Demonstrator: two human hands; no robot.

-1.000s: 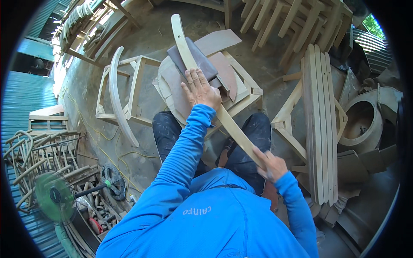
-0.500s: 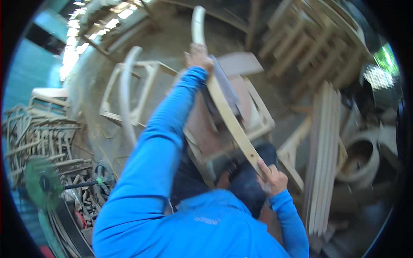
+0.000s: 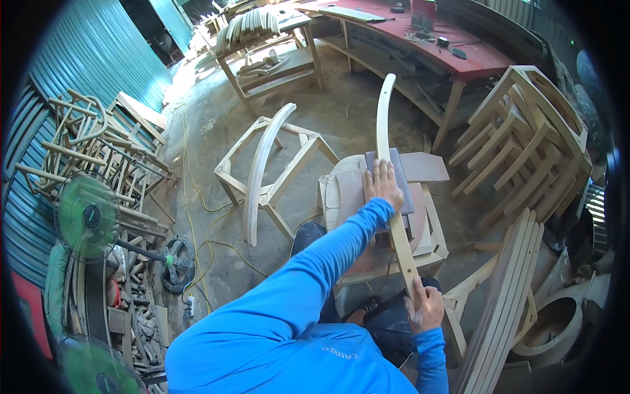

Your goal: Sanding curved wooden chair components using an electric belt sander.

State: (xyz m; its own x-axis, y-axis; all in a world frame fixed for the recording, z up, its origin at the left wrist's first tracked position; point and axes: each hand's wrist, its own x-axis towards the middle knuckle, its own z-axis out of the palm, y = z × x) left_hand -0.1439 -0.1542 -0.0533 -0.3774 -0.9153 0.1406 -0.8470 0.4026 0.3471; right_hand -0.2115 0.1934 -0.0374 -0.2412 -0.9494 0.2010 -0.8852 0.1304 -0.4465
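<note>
Hiding partly under hands point(image 3: 384, 186): curved slat point(image 3: 399, 238)

Daylight is glaring at the top left, washing out the grey concrete floor point(image 3: 209, 98); fisheye distortion is bending the red-topped wooden workbench point(image 3: 394, 26), black vignetting is swallowing the corners, and the curved pale wooden slat point(image 3: 400, 240) is showing sharply.

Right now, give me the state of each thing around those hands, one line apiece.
Left hand: flat on the curved strip, fingers extended
Right hand: closed around the strip's near end
Curved strip: lying across the grey block, held by both hands
Grey block: under the strip
Stool frame: standing, another curved strip across its top
Slats: side by side
Upper fan: upright; spinning or not, unclear
</note>
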